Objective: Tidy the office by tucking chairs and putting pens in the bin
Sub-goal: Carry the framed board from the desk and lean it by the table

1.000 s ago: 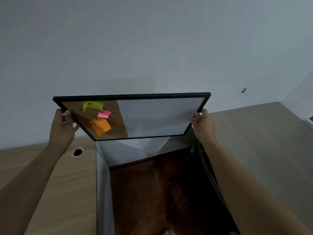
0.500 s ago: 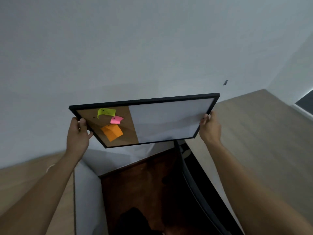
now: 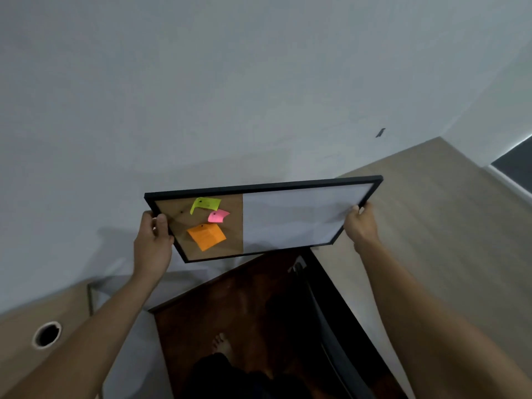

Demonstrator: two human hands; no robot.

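Board: we hold a black-framed board (image 3: 288, 220) in the air in front of the pale wall (image 3: 230, 96), tilted with its face towards us; the left part is cork, the right part a white panel
Left hand: our left hand (image 3: 152, 243) grips the left side of the frame; the thumb lies over the front rim and the fingers go behind
Right hand: our right hand (image 3: 361, 226) grips the right side of the frame; its fingers curl round the edge
Pinned paper: a green note (image 3: 205, 203), a pink note (image 3: 218, 216) and an orange note (image 3: 206, 236) are pinned to the cork; their free corners lift
Handling: we judge the board light and stiff, yet wide enough to twist or swing if held by one side; the frame is the place to take hold, one hand on each short side as now; the white panel looks smooth and offers little grip; the notes are flimsy and would crease under a thumb
Surroundings: a wooden desk (image 3: 43, 370) with a cable hole (image 3: 47, 334) lies at lower left, a second wooden top (image 3: 446, 226) at right, dark floor (image 3: 230, 312) between
Pens, bin, chairs: none in view, so we cannot tell where they are
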